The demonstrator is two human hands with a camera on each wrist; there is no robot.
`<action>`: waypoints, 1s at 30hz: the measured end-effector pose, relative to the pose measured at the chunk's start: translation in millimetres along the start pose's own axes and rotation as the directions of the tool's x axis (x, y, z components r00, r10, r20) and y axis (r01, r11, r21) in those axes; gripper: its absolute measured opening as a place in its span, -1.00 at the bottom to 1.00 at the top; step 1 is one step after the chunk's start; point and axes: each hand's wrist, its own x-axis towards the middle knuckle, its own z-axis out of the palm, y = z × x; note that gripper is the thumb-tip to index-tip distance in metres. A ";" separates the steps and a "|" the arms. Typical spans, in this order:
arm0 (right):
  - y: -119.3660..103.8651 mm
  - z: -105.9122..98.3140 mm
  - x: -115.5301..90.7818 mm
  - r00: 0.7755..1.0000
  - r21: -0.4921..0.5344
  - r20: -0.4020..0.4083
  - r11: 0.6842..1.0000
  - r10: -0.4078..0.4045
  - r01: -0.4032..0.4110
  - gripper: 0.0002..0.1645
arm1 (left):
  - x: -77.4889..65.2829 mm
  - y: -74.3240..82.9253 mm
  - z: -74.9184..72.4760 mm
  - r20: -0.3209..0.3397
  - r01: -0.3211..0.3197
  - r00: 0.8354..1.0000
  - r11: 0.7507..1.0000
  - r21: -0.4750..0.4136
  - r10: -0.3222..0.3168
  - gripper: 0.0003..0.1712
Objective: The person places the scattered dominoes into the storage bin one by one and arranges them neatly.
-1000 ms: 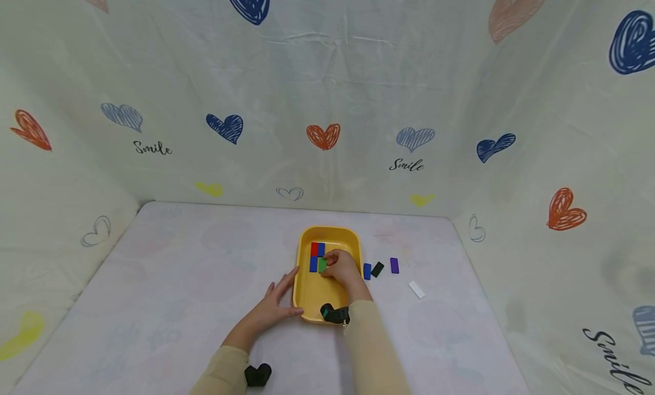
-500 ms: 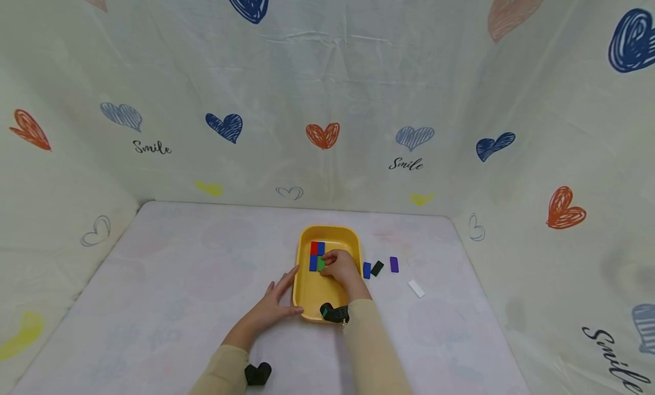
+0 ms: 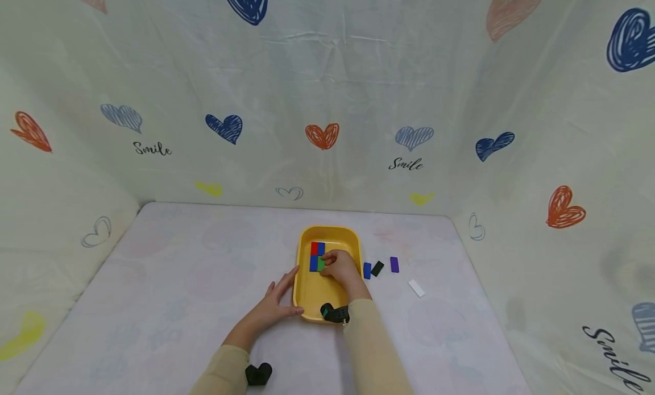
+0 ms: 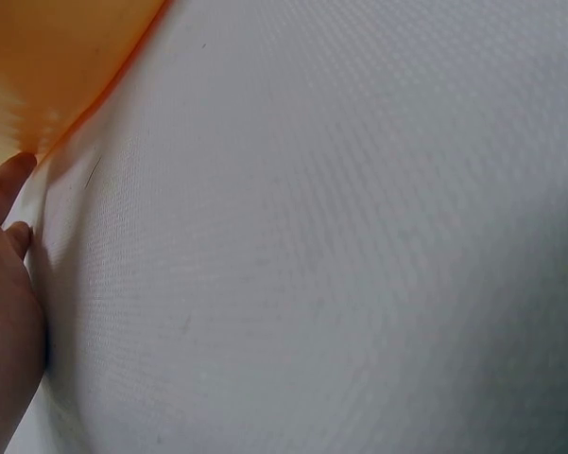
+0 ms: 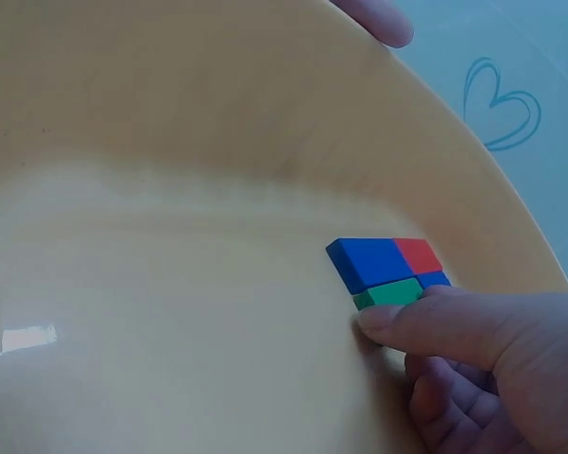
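Observation:
A yellow tray [image 3: 311, 295] lies on the table, with a red block [image 3: 314, 248], two blue blocks [image 3: 313, 263] and a green block [image 3: 320, 264] grouped side by side in its far left part. My right hand [image 3: 345, 270] reaches into the tray and pinches the green block [image 5: 393, 292]; in the right wrist view the thumb lies along its near edge. Part of that block is hidden by the fingers. My left hand [image 3: 272, 308] rests against the tray's left side, fingers spread and fairly straight. A fingertip meets the tray wall [image 4: 66, 71] in the left wrist view.
To the right of the tray lie a loose blue block [image 3: 367, 270], a black block [image 3: 377, 269], a purple block [image 3: 394, 265] and a white block [image 3: 417, 289]. A dark heart-shaped piece [image 3: 258, 374] is by the left wrist. A heart-printed curtain [image 3: 358, 88] surrounds the table.

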 end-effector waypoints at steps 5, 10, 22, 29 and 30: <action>0.4 0.2 -0.6 1.000 -0.007 0.000 1.000 -0.019 0.019 -0.63 | -0.8 0.4 0.4 -0.003 -0.006 1.000 1.000 -0.004 0.006 0.14; 0.3 0.2 -0.8 1.000 -0.003 0.002 1.000 -0.025 0.025 -0.64 | -0.9 -0.2 1.0 -0.010 -0.017 1.000 1.000 0.004 0.017 0.14; 1.0 -3.5 0.2 0.997 -0.001 -0.001 0.997 -0.077 0.077 -0.61 | 1.9 0.6 1.2 0.004 -0.028 1.000 0.999 -0.021 0.028 0.14; -15.2 -20.1 -8.4 0.992 0.010 -0.067 0.994 -0.105 0.105 -0.56 | 1.7 -0.4 2.5 -0.014 0.005 1.000 1.000 -0.011 -0.005 0.15; -17.6 -24.4 -10.2 0.989 0.011 -0.088 0.993 -0.116 0.117 -0.56 | 1.8 -0.7 2.6 -0.019 0.012 1.000 1.000 -0.007 -0.012 0.15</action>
